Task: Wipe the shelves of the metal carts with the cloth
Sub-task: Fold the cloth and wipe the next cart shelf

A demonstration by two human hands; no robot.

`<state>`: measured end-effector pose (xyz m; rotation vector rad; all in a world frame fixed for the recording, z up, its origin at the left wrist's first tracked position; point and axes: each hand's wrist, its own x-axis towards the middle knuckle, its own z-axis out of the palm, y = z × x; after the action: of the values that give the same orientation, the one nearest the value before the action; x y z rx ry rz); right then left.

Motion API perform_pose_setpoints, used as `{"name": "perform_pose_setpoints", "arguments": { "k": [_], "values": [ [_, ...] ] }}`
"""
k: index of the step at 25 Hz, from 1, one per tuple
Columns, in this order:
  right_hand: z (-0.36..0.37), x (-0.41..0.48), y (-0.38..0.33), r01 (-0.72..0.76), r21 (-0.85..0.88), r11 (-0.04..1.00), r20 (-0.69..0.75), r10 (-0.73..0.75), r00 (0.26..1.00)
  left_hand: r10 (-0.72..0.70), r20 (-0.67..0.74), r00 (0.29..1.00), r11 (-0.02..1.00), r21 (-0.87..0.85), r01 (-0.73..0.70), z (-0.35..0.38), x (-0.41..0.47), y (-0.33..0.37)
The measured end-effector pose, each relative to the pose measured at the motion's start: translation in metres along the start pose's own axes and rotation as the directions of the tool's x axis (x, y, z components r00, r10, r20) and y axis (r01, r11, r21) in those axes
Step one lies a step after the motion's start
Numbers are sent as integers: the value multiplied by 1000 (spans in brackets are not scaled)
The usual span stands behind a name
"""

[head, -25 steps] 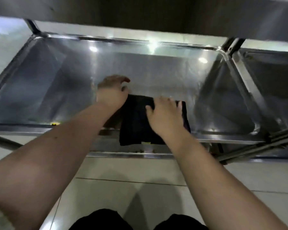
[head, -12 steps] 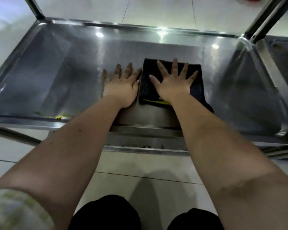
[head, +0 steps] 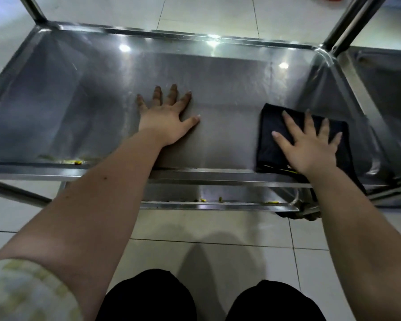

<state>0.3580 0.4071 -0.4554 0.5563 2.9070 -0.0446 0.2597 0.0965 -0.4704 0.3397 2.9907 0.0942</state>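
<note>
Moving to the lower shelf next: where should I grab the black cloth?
Pinch its near right corner, coming from the front: the cloth lies flat under the right hand, but that corner drapes over the shelf's front rim, likely offering a free edge.

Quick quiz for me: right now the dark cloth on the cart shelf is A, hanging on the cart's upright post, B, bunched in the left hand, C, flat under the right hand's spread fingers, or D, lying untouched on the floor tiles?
C: the right hand lies with straight, spread fingers on the dark cloth, flat on the shelf.
</note>
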Motion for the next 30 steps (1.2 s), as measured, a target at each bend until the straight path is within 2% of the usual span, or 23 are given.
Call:
{"name": "perform_pose_setpoints", "arguments": {
  "k": [2, 5, 8, 12, 18, 21, 24, 26, 30],
  "values": [
    [4, -11, -32, 27, -25, 999, -8, -28, 1000, 1, 22, 1000, 1000, 12, -1, -2, 0, 0],
    [13, -43, -103, 212, -45, 976, -25, -214, 977, -2, 31, 1000, 1000, 1, 2, -4, -2, 2],
    [13, -59, -133, 292, -18, 956, 9, -292, 956, 5, 13, 1000, 1000, -12, -4, -5, -4, 3],
    [6, -53, -72, 258, 22, 966, 11, -258, 966, 8, 46, 999, 1000, -3, -8, -6, -5, 6],
    [-6, -19, 60, 30, 64, 998, 54, -34, 998, -7, 2, 1000, 1000, -11, 7, -2, -3, 5],
    [-7, -14, 81, -6, 53, 999, 61, 3, 998, -6, -15, 1000, 1000, 23, 6, -1, -2, 7],
    [-5, -20, 53, -44, 47, 998, 63, 41, 997, -12, -35, 999, 998, 68, 15, 1, -3, 11],
    [-1, -34, 0, 27, 33, 999, 45, -29, 999, -16, -29, 999, 997, 76, 18, 0, -4, 13],
    [6, -71, -97, 337, 29, 941, 72, -338, 938, -27, -22, 999, 998, 63, 28, -2, -6, 10]
  ]
}}
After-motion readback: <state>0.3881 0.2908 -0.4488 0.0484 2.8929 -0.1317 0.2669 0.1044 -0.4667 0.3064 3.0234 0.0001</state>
